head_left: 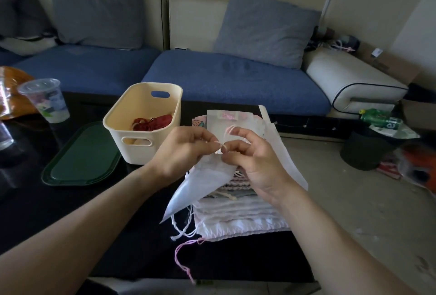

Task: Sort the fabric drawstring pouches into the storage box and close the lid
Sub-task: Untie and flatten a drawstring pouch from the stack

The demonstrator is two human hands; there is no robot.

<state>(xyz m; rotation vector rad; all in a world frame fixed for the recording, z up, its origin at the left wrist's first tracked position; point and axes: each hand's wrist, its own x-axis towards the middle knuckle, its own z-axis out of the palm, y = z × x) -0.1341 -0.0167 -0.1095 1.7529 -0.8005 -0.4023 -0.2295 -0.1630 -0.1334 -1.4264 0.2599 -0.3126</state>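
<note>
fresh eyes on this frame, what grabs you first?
Both hands, left hand and right hand, meet at centre, pinching the top of a white drawstring pouch above the pouch stack. To their left stands the open cream storage box holding red cord, with its green lid lying flat beside it.

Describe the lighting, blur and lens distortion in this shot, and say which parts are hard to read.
Head view: dim, soft daylight; the dark table swallows detail. Wide-angle bending curves the sofa and stretches the forearms. Centre is fairly sharp: both hands, left and right, pinching the white pouch. Edges smear: the plastic cup and the orange item far right are blurred.
</note>
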